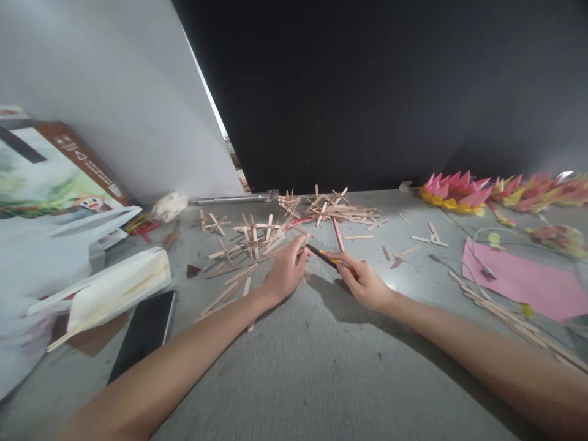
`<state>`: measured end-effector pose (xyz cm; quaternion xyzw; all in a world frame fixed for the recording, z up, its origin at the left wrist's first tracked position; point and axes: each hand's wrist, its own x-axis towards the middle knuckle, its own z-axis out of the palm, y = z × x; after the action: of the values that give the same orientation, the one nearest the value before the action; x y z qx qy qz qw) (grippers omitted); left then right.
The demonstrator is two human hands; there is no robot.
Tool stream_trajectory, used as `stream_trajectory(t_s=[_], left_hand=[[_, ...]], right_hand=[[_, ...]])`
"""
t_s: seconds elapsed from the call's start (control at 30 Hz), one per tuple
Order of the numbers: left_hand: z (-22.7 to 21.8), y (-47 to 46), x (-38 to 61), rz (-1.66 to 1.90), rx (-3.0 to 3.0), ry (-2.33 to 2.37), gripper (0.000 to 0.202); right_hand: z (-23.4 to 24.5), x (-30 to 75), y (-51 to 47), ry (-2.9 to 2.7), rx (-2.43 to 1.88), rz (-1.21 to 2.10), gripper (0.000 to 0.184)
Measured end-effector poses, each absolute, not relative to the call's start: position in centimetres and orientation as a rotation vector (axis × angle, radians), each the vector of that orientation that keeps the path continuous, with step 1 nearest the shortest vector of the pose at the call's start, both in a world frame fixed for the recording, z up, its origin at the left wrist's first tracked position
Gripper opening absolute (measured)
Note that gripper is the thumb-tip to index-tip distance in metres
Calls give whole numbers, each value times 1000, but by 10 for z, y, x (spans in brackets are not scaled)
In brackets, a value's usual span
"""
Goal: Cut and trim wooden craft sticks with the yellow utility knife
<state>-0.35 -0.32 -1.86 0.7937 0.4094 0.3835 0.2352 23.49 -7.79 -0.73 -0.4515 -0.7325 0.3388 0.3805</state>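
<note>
Black and yellow, the knife (325,256) sits in your right hand (365,283), which is closed around the handle with the thumb laid along it. Its tip points at your left hand (287,269) and ends right at those fingertips; whether it touches them you cannot tell from here. Your left hand is closed too, fingers curled in and thumb pressed to them in a pinch. Anything thin between those fingertips is too small to make out. Both of your forearms reach in low over the grey table (316,386).

Just beyond the knife, a red strip (338,234) lies on the table, its near end close to your right hand. Behind the knife you have a heap of wooden sticks (353,211), and to the left of it a cluster of crossed sticks (254,236), several of them tilted up over one another. Farther left of the knife, a dark phone (143,334) lies face up beside your left forearm, next to a pale open box (122,282). Well to the right of the knife is a sheet of pink paper (528,278), with a row of long sticks (512,321) along its near edge. Behind that sheet stand pink and yellow paper flowers (457,193).
</note>
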Motion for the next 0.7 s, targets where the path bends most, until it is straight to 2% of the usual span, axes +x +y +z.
stream_trajectory(t_s=[0.1, 0.27, 0.53, 0.7], left_hand=[[-18, -4, -4, 1027, 2279, 1143, 37], [-20, -3, -6, 1016, 2415, 1158, 47], [-24, -3, -11, 931, 2693, 1197, 88], [-18, -6, -9, 809, 2866, 1255, 87]], right_hand=[[-8, 235, -77, -1848, -1159, 867, 48], [-6, 234, -76, -1812, -1169, 867, 48], [-15, 237, -71, -1780, -1172, 826, 50], [-14, 240, -67, -1753, -1164, 830, 49]])
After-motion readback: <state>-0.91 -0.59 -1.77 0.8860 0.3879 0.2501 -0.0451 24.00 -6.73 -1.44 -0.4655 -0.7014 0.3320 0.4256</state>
